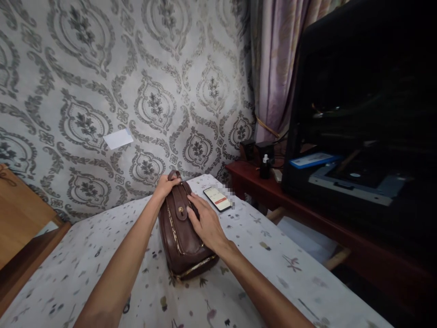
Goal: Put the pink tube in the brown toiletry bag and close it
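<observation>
A dark brown leather bag with gold zips and a gold clasp lies on a white patterned cloth. At its far end, beside the top handle loop, my left hand has its fingers closed on the bag's edge. My right hand rests on the bag's right side, fingers spread, near the clasp strap. Just right of the bag, a phone with a lit screen lies face up on the cloth.
A dark red table at the right holds a small dark bottle and a large black screen. Patterned wallpaper stands behind, with a white card on it. A wooden panel is at the left.
</observation>
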Demonstrator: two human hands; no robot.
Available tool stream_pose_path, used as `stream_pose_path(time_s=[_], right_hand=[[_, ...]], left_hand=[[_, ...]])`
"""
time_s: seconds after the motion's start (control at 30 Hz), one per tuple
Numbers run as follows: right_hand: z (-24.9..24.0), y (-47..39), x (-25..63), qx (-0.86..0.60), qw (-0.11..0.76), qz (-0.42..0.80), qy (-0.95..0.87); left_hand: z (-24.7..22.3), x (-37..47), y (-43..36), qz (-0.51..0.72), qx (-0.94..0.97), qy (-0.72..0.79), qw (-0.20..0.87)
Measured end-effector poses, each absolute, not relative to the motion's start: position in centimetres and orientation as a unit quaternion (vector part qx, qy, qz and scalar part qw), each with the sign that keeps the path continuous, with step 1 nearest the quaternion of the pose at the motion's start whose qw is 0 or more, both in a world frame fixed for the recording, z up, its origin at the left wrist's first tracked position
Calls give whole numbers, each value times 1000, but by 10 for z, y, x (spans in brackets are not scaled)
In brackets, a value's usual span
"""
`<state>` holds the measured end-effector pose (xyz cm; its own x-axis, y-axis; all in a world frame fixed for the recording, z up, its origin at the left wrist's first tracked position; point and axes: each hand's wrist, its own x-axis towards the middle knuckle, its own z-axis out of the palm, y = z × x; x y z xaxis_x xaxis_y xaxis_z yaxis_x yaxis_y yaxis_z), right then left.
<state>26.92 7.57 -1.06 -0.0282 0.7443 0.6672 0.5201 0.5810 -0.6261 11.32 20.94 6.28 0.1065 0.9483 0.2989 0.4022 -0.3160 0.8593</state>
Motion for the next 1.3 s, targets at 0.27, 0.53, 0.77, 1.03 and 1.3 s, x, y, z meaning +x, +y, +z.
stream_pose_path(time_s=[0.27, 0.53, 0.77, 1.03, 1.3], right_hand=[[-14, 77, 270, -431, 551, 117, -705], [-15, 78, 269, -422, 561, 124, -701], [-14, 76, 269, -425, 554, 130, -704], [-14, 77, 268, -435, 554, 114, -701], [-19, 73, 268, -448, 573, 146, -671]], left_hand=[[66, 115, 198, 448, 666, 499, 326], [70, 118, 188, 454, 662, 499, 327], [70, 117, 183, 450, 656, 506, 335], [69, 117, 177, 446, 658, 501, 342], [69, 116, 174, 448, 664, 490, 343]])
